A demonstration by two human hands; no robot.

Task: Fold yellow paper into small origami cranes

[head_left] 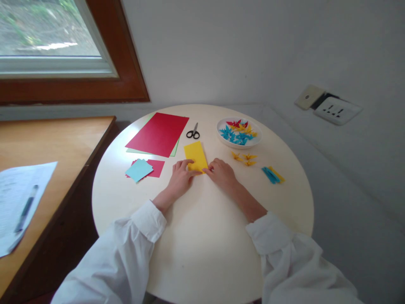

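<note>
Just past the yellow paper [196,153] lie scissors [194,131]; rightward, cranes [249,156].

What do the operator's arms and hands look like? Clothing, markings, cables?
Loose, creased white long sleeves on both arms, left sleeve and right sleeve, ending in broad cuffs short of the wrists. No print visible. Left grip and right grip are bare, ungloved human hands; no rings, watch or cables seen.
</note>
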